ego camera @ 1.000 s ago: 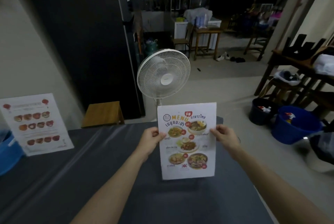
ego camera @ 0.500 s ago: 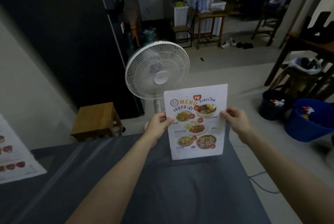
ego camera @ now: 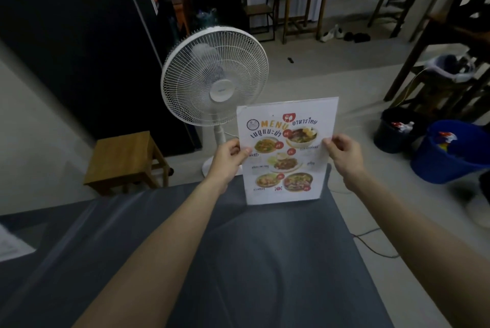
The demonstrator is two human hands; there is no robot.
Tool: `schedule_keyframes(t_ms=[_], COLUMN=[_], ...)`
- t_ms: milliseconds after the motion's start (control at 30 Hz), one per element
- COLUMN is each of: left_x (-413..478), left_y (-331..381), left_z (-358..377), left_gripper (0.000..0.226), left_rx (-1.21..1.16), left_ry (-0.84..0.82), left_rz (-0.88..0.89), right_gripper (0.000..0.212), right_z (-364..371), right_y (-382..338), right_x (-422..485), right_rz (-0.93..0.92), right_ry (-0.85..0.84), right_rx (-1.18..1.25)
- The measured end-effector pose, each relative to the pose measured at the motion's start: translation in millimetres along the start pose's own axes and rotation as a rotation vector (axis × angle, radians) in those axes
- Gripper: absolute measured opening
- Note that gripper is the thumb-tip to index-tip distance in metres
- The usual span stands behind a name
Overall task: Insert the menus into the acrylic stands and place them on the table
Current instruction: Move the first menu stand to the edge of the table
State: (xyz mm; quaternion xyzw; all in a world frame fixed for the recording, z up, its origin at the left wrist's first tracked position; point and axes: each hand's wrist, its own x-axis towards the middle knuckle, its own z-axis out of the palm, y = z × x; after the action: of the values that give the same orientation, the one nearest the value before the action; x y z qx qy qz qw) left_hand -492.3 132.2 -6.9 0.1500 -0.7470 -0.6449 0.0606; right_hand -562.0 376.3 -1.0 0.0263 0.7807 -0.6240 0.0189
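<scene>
Head view. The menu (ego camera: 287,151), inside a clear acrylic stand (ego camera: 328,101), stands upright at the far edge of the grey worktop (ego camera: 238,261), at about 12 o'clock. The left hand (ego camera: 229,159) pinches its left edge, thumb on the printed face; the right hand (ego camera: 344,154) pinches the right edge. A white fan (ego camera: 214,81) stands at 11 o'clock behind it, a wooden stool (ego camera: 124,158) at 10 o'clock, a blue bucket (ego camera: 448,160) at 2 o'clock.
</scene>
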Motion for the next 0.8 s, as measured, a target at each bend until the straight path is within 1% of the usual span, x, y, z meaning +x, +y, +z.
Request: schedule_keyframes(t_ms=[133, 267, 367, 433, 567, 733, 800], left_x=[0, -5, -13, -19, -39, -92, -117], left_y=[0, 2, 1, -1, -11, -17, -21], left_z=[1, 0, -2, -6, -19, -42, -52], left_gripper=[0.020, 0.023, 0.017, 0.013, 0.026, 0.027, 0.027], left_rx=[0.007, 0.024, 0.063, 0.119, 0.274, 0.358, 0.387], left_ry=[-0.013, -0.034, -0.042, -0.038, 0.000, -0.004, -0.022], left_rz=[-0.020, -0.046, -0.076, -0.113, -0.201, -0.261, -0.269], right_gripper=[0.016, 0.029, 0.038, 0.038, 0.037, 0.024, 0.026], right_z=[-2, -5, -9, -11, -14, -5, 6], right_y=[-2, -2, 0, 5, 17, 32, 44], right_x=[3, -3, -11, -17, -41, -95, -123], right_rz=[0.028, 0.045, 0.061, 0.070, 0.106, 0.122, 0.121], right_ry=[-0.036, -0.057, -0.060, -0.054, -0.037, -0.088, -0.133], right_rx=[-0.017, -0.005, -0.011, -0.066, -0.200, -0.364, -0.436])
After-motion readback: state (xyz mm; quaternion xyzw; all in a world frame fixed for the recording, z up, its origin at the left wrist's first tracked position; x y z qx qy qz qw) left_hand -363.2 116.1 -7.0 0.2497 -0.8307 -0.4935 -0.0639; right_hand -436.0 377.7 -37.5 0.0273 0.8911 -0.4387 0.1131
